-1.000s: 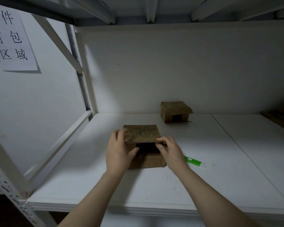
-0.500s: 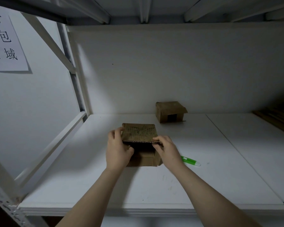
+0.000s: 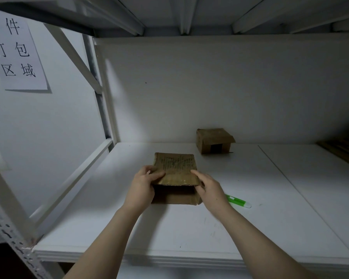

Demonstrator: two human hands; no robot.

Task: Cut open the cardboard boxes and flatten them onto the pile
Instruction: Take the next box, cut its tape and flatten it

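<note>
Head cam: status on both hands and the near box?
Left hand and right hand both grip the near box at its sides. Green tool lies on the shelf, untouched. Second box at back, clear of the work.

Sign (image 3: 14, 51) cropped left, green tool (image 3: 239, 202) partly hidden (near end)

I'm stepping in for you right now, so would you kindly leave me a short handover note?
Left hand: grips the near box at its left side, thumb on the raised flap.
Right hand: pinches the flap's right edge.
Things: the near box stands on the white shelf. The green cutter lies to its right. The second box sits by the back wall. The brown stack at far right is probably the pile.
Done: the near box is open at the front.
Left: flatten it onto the pile, then do the second box.
</note>
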